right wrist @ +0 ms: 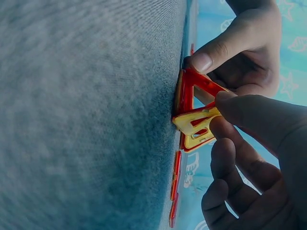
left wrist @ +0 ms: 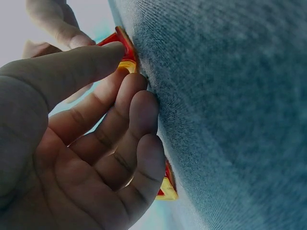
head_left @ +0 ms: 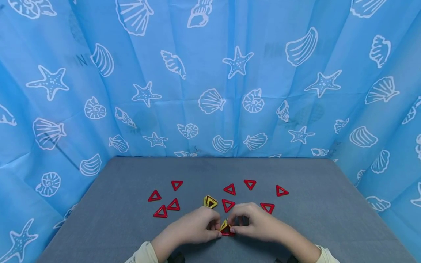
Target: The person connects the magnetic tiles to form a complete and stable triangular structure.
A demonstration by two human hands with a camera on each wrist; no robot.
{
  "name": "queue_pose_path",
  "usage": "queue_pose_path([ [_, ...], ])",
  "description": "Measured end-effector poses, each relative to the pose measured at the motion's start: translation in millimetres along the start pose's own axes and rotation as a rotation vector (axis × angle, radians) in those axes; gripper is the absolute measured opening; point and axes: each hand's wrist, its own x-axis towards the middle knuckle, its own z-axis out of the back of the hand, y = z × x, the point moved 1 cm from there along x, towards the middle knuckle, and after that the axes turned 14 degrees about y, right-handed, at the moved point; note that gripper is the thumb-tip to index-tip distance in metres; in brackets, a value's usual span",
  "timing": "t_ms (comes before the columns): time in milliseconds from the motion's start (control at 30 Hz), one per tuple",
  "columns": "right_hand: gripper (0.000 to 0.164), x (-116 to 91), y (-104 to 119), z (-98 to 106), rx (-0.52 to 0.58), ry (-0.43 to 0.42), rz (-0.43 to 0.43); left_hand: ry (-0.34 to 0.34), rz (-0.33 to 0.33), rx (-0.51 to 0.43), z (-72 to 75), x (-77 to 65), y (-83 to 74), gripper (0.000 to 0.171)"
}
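Observation:
Both hands work at a small pyramid of red and yellow triangular magnetic tiles on the table near its front. My left hand [head_left: 198, 227] pinches the red triangle tile [right wrist: 206, 84] on one side of it, thumb flat on the frame and the fingers behind. From the other side, my right hand [head_left: 256, 223] pinches the yellow triangle tile [right wrist: 199, 119] at its upper corner between thumb and forefinger; its other fingers curl loosely below. The tiles lean together over a red edge, partly hidden by the fingertips. Just beyond the left hand stands another yellow-and-dark piece [head_left: 210, 201].
Several red triangle tiles lie flat on the grey cloth-covered table [head_left: 131, 233]: a group on the left [head_left: 160, 211], others behind the hands [head_left: 228, 205] and at the right [head_left: 281, 190]. A blue shell-print curtain [head_left: 210, 73] hangs around the table's back and sides.

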Motion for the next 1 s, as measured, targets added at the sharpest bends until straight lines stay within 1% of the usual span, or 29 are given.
queue_pose_path([
  [133,0.013,0,1,1,-0.003,0.003,-0.002,0.000,-0.001,-0.011,0.5,-0.1,-0.4,0.016],
  [267,0.013,-1,2,1,-0.001,-0.003,-0.013,-0.004,0.005,-0.044,1.5,-0.6,0.8,0.013],
  [333,0.013,-1,2,1,-0.001,-0.011,-0.020,-0.011,0.014,-0.064,2.5,-1.3,1.4,0.014],
  [433,0.012,-2,1,3,-0.008,-0.019,-0.027,-0.019,0.019,-0.072,3.5,-2.1,2.4,0.030],
  [500,0.011,-3,-1,6,-0.018,-0.021,-0.031,-0.012,0.016,-0.078,3.7,-2.4,2.4,0.042],
  [567,0.010,-5,-3,9,-0.035,-0.022,-0.035,0.000,0.004,-0.075,3.7,-2.3,2.4,0.049],
  [633,0.009,-7,-5,14,-0.050,-0.024,-0.044,0.013,-0.010,-0.074,3.6,-1.6,2.5,0.048],
  [767,0.010,-13,-9,26,-0.063,-0.024,-0.084,0.024,-0.031,-0.071,3.7,0.2,4.7,0.037],
  [1000,0.014,-29,-21,49,-0.105,-0.023,-0.205,0.028,-0.018,-0.098,3.4,0.0,8.6,0.028],
])
